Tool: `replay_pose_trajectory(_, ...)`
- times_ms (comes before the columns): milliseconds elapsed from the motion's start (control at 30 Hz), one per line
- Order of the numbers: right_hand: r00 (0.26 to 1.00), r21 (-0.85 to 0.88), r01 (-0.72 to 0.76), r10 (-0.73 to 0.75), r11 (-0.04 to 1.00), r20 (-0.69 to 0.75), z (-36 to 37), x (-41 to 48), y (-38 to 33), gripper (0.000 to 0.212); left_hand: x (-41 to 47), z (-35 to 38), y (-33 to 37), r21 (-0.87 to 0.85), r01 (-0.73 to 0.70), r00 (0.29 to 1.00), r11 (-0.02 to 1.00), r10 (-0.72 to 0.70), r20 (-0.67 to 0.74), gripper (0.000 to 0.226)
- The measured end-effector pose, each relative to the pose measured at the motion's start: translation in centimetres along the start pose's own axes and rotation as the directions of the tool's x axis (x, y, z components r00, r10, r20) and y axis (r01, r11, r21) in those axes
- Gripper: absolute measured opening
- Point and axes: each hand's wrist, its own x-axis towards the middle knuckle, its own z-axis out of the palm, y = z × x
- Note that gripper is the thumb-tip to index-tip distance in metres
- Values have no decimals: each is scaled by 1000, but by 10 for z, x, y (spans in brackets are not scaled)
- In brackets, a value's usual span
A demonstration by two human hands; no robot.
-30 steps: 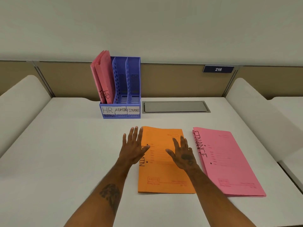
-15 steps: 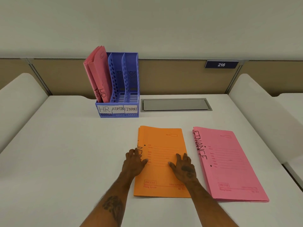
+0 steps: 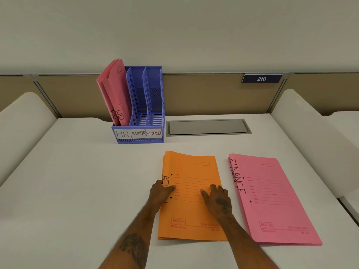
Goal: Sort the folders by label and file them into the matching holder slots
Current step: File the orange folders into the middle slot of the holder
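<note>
An orange folder stack marked ADMIN lies on the white desk in front of me. My left hand grips its left edge, thumb on top over the lettering. My right hand holds the right edge with curled fingers, thumb on the cover. The stack's far left corner is slightly raised. A pink stack marked FINANCE lies flat to the right. The blue three-slot holder stands at the back left, labelled HR, ADMIN, FINANCE. Pink HR folders lean in its left slot; the other two slots look empty.
A grey cable hatch is set into the desk right of the holder. A tan partition with a plaque reading 216 runs along the back. White curved dividers rise on both sides of the desk.
Both hands came back toward me along the orange stack, from flat over its far half to grasping its side edges at mid-length. The stack's far left corner lifted a little.
</note>
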Motion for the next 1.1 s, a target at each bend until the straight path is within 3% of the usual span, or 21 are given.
replay_pose_trajectory(133,1000,29,-1,1,1000,6,-5,2,-1,66,-6,0,10,-156,-5,997,988,17,77,60)
replay_pose_trajectory(267,999,88,-21,18,996,37,-19,8,-3,70,-15,0,24,-166,-84,994,983,94,53,58)
replay_pose_trajectory(400,1000,207,15,-17,978,9,-52,18,-31,72,-26,-8,43,-112,-214,977,970,213,-23,45)
replay_pose_trajectory(633,952,323,257,-181,911,-245,-147,28,-142,73,-42,-40,77,-7,-412,897,911,404,-177,36)
replay_pose_trajectory(733,926,335,325,-226,884,-303,-188,23,-188,86,-45,-56,91,43,-472,850,881,467,-245,36)
replay_pose_trajectory(833,909,356,362,-241,861,-341,-222,14,-226,99,-49,-71,99,162,-521,782,838,544,-304,19)
replay_pose_trajectory(967,913,379,330,-191,865,-360,-248,5,-265,83,-51,-93,101,262,-582,703,769,639,-312,13)
replay_pose_trajectory(1100,920,407,290,-135,866,-369,-256,0,-289,52,-48,-118,95,349,-616,637,706,707,-306,21)
